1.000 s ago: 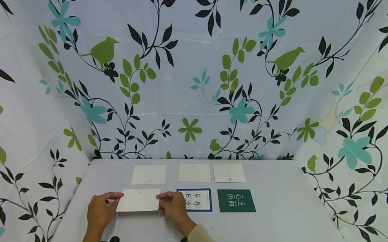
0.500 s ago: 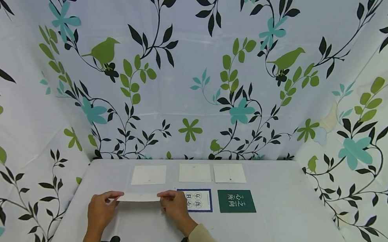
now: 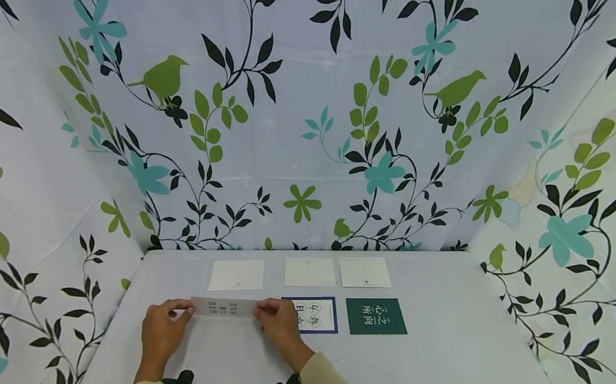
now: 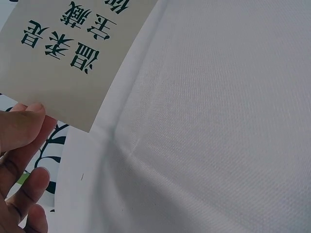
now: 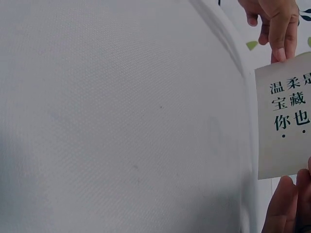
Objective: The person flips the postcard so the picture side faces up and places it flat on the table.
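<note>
A pale card [image 3: 224, 307] is held up off the table, tilted so that a face with dark green characters shows. My left hand [image 3: 162, 338] pinches its left edge between thumb and fingers. At the opposite edge, my right hand [image 3: 282, 332] grips the card. The left wrist view shows the left thumb [image 4: 22, 128] near a corner of the printed card [image 4: 73, 92]. Both hands appear at the ends of the card [image 5: 272, 155] in the right wrist view, though the right hand [image 5: 284, 206] is partly cut off.
Three cream cards lie in a back row: left [image 3: 236, 275], middle [image 3: 309, 272] and right [image 3: 365, 272]. A blue-bordered card [image 3: 318, 325], partly behind my right hand, and a green card [image 3: 376, 315] lie to the right. Patterned cloth [image 3: 301, 124] surrounds the white table [image 3: 459, 339].
The held card has turned from its plain face, through a nearly edge-on tilt, to its printed face. Both hands keep hold of its edges and have barely shifted.
</note>
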